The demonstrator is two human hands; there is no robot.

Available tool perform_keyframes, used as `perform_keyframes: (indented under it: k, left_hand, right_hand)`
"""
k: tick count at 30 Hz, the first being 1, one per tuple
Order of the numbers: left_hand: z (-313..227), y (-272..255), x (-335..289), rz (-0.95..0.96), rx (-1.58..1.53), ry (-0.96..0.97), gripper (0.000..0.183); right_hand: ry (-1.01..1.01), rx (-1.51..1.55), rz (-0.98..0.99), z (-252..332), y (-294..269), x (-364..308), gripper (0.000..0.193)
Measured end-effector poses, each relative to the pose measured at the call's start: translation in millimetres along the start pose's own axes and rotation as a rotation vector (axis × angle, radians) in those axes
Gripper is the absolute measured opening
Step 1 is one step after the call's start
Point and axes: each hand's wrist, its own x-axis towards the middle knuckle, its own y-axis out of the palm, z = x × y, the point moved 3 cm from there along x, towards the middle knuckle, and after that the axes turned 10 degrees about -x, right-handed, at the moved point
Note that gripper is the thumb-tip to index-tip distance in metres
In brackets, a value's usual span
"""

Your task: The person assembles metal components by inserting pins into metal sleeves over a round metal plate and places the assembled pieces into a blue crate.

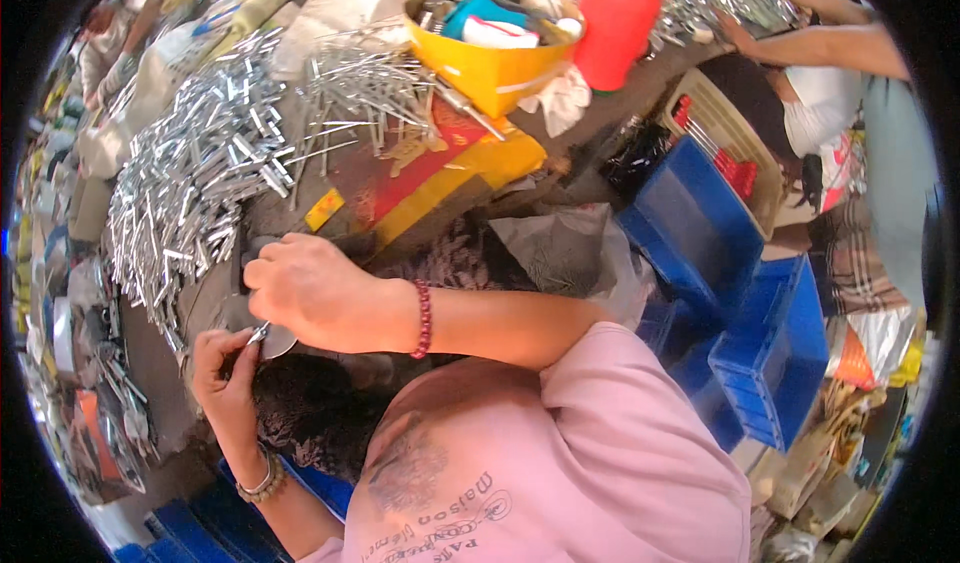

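My left hand (pixel 225 368) is closed in a pinch at the near edge of the worktable. Between its thumb and fingers is a small shiny metal piece (pixel 259 333). Just above it, my right hand (pixel 310 291) is curled with the knuckles up, and the fingertips are hidden, so what it grips cannot be made out. A round, flat metal disc (pixel 278 341) shows partly under my right hand. Beyond the hands, a large heap of short silver metal tubes (pixel 190 183) covers the left of the table. Long thin metal rods (pixel 365 88) lie beside it.
A yellow tub (pixel 490 73) of mixed items stands at the back beside a red bottle (pixel 615 33). Blue bins (pixel 695 223) and a beige basket (pixel 765 178) are at the right. Another person's arms (pixel 830 51) reach over metal parts at the far right.
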Motion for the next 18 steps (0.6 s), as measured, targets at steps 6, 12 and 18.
perform_keyframes:
  k: [6,12,18]
  left_hand:
    - [-1,1,-1,-0.012,0.046,0.006,0.012]
    - [4,1,1,-0.010,0.040,0.017,0.010]
    - [12,-7,-2,-0.041,0.007,-0.043,0.009]
  right_hand:
    - [-0.051,-0.048,-0.035,0,5,-1,0.010]
    - [-0.067,-0.102,-0.046,-2,10,-3,0.013]
    - [-0.178,-0.133,-0.052,1,10,2,0.010]
